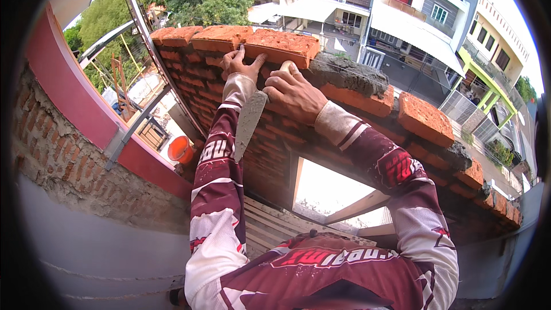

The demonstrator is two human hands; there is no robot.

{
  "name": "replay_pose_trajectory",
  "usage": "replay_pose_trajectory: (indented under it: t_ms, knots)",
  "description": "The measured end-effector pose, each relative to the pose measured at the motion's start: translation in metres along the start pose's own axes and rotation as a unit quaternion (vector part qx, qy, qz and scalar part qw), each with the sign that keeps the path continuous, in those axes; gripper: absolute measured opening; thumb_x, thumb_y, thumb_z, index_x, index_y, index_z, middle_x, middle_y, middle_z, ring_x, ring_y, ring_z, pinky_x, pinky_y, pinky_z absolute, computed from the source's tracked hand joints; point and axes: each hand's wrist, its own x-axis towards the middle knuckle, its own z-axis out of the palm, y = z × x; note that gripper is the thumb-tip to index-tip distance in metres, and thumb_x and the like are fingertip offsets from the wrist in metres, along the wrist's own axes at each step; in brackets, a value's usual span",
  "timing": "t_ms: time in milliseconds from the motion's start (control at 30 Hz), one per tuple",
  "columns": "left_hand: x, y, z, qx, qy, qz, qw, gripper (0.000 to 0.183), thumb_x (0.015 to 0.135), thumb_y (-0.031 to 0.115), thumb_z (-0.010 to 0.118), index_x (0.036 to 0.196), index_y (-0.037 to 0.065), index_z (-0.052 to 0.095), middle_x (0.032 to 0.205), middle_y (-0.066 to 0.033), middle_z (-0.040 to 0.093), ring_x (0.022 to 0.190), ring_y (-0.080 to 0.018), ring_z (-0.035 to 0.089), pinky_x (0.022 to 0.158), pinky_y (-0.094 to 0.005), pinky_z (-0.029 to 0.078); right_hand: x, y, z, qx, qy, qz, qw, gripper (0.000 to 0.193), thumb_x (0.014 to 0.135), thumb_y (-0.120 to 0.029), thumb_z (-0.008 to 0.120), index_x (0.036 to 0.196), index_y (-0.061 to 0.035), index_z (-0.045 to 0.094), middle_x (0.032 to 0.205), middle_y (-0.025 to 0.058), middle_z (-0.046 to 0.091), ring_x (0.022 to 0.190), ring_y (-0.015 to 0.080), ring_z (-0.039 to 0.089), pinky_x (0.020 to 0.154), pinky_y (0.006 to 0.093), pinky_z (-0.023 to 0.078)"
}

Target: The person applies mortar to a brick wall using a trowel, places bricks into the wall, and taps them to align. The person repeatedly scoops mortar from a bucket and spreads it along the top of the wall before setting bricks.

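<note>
My right hand (295, 95) grips a trowel by its wooden handle (285, 66). The trowel's mortar-smeared blade (250, 123) hangs down and to the left, beside my left sleeve. My left hand (241, 66) rests against the near face of the wall's top course, thumb and forefinger apart, where two bricks meet. The orange brick (281, 45) just above both hands lies flat on the top course. To its left is another brick (221, 38). A thin string (338, 66) runs along the top edge. Grey wet mortar (350, 74) begins right of the brick.
Farther right along the wall top, a loose-looking brick (426, 119) sits at an angle. Below are a wooden frame (359, 206) and wooden slats (270, 224). An orange bucket (181, 149) stands at lower left, past a pink-edged wall (74, 89). Houses (413, 17) stand beyond.
</note>
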Motion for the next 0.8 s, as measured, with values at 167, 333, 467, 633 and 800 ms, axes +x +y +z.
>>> replay_pose_trajectory:
  t_ms: [167,333,467,633,800]
  knots:
    - [-0.001,0.008,-0.007,0.025,-0.017,-0.013,0.999,0.092,0.073,0.062,0.084,0.139,0.002,0.061,0.134,-0.0154,0.051,0.13,-0.032,0.046,0.111,-0.0421,0.042,0.006,-0.002,-0.004,0.03,0.061,-0.053,0.996,0.038,0.088,-0.02,0.063,0.124,-0.01,0.056,0.126,0.0093,0.056,0.133,0.0288,0.048,0.117,0.0619,0.03]
    - [0.003,-0.001,-0.002,0.016,-0.044,-0.024,0.999,0.089,0.077,0.066,0.077,0.145,0.012,0.058,0.135,-0.0062,0.048,0.133,-0.0252,0.04,0.112,-0.0484,0.033,0.012,0.006,-0.008,0.008,0.087,-0.029,0.996,0.024,0.094,-0.022,0.056,0.114,-0.0089,0.056,0.11,0.0089,0.058,0.116,0.0273,0.055,0.108,0.0588,0.037]
    - [0.01,-0.005,0.0,0.052,-0.061,-0.023,0.997,0.09,0.078,0.066,0.076,0.147,0.012,0.055,0.135,-0.007,0.048,0.134,-0.0247,0.039,0.112,-0.0493,0.032,0.022,0.0,-0.017,0.093,0.084,0.01,0.992,0.021,0.093,-0.016,0.056,0.11,-0.0046,0.055,0.11,0.0127,0.059,0.114,0.0321,0.056,0.103,0.0504,0.041]
    - [0.001,0.015,-0.014,0.025,-0.103,-0.053,0.993,0.121,0.063,0.08,0.078,0.154,0.008,0.045,0.143,-0.0085,0.043,0.14,-0.0283,0.033,0.119,-0.0498,0.025,0.065,0.023,-0.063,0.184,0.211,0.087,0.956,0.023,0.096,-0.011,0.059,0.114,0.0012,0.054,0.105,0.0226,0.063,0.099,0.0444,0.062,0.084,0.0474,0.052]
    - [-0.009,0.039,-0.027,0.059,-0.104,-0.08,0.99,0.118,0.067,0.073,0.081,0.158,0.011,0.039,0.147,-0.007,0.039,0.137,-0.0297,0.039,0.116,-0.0441,0.037,0.13,0.091,-0.096,0.295,0.262,0.244,0.886,0.035,0.097,-0.019,0.065,0.124,0.0009,0.056,0.112,0.0206,0.071,0.101,0.0332,0.07,0.085,0.0425,0.055]
